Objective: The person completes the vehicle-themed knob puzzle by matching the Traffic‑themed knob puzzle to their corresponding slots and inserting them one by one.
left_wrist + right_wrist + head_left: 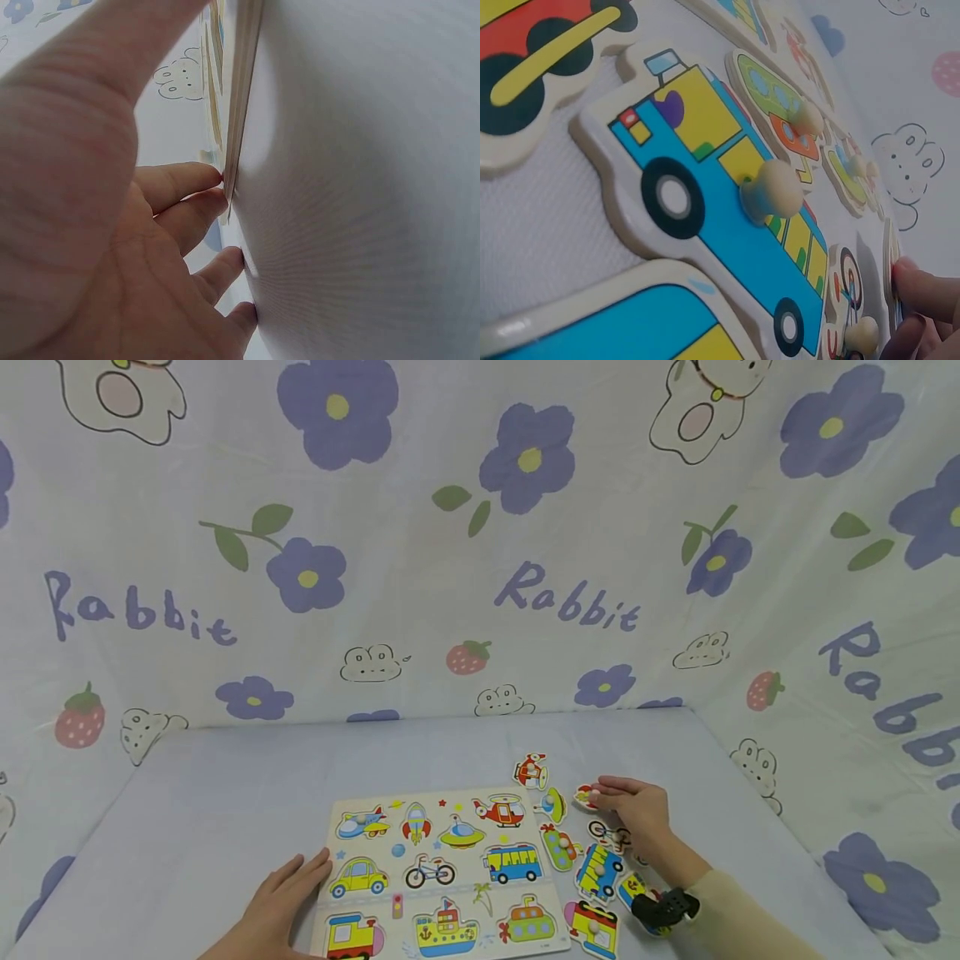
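A wooden puzzle board (442, 806) with vehicle pictures lies on the table. My left hand (288, 902) rests at its left side, fingers extended; in the left wrist view two fingertips touch the board's edge (238, 112). Right of the board, my right hand (637, 814) pinches a small red-marked piece, apparently the rocket (585, 796). In the right wrist view the fingers (930, 292) meet a piece seen edge-on (889, 259). Below the hand is the bicycle piece (597, 832), partly covered. The plane piece (362, 820), with a knob, sits in the board's top left.
Loose knobbed pieces lie right of the board: helicopter (531, 771), flying saucer (554, 806), submarine (557, 847), bus (727, 187) and train (592, 930). A ship piece (634, 887) is partly under the right wrist. A patterned cloth (420, 610) hangs behind the table.
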`<state>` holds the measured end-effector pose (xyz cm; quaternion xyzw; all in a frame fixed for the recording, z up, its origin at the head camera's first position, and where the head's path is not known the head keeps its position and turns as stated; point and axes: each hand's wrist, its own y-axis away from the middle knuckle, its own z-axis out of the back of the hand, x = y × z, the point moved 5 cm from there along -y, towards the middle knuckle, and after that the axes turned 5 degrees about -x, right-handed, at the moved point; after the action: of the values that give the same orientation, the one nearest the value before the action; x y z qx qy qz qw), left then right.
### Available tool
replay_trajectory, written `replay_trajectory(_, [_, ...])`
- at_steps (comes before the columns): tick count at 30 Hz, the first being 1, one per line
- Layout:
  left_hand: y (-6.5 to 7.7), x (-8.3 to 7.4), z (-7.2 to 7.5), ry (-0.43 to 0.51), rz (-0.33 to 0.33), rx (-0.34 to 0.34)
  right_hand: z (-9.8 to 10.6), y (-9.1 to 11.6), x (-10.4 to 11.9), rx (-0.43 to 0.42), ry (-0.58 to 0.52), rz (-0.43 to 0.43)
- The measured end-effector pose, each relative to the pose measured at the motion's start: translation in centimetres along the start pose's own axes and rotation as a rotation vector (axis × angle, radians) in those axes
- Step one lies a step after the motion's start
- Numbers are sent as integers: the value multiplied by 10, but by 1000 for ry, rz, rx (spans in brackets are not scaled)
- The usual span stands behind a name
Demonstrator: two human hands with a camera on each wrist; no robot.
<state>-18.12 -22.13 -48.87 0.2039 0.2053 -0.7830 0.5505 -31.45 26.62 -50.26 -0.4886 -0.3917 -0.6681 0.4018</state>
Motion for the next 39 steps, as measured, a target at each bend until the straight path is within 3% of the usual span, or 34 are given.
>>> replay_trajectory(17, [-1, 1, -1, -15, 42, 18, -17, 3, 12, 29, 3, 9])
replay_trajectory(39, [0, 2, 0, -2, -7, -19, -48, 20, 36, 189, 80, 241])
